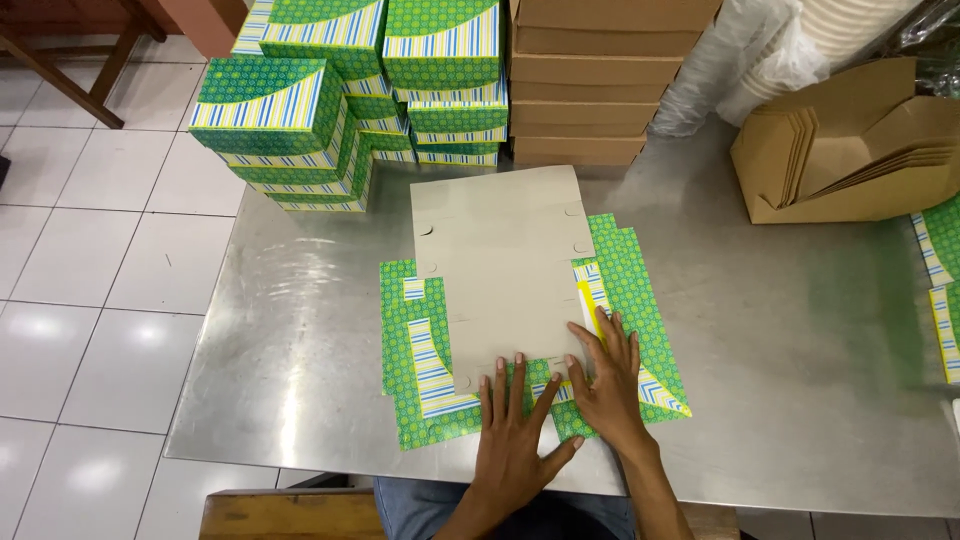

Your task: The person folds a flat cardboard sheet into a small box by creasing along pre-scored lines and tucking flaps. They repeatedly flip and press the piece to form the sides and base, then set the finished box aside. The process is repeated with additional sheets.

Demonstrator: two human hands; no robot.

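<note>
Seen from the head camera, a person's two bare hands press on flat box blanks spread over a stainless steel table (300,300). The left hand (515,425) lies palm down with fingers spread and flat on the near edge of a grey cardboard blank (500,270), which lies printed side down on top of green patterned blanks (420,350). The right hand (605,380), just right of the left hand, also rests flat with fingers extended, its fingertips touching the blank's right near corner and a green striped flap; neither hand grips anything. Beyond the grey blank, at the table's far edge, stand stacked folded green boxes (330,90) and, beside them, a pile of plain brown boxes (600,80). Far right of the blank sits an open brown carton of folded cardboard (850,150).
</note>
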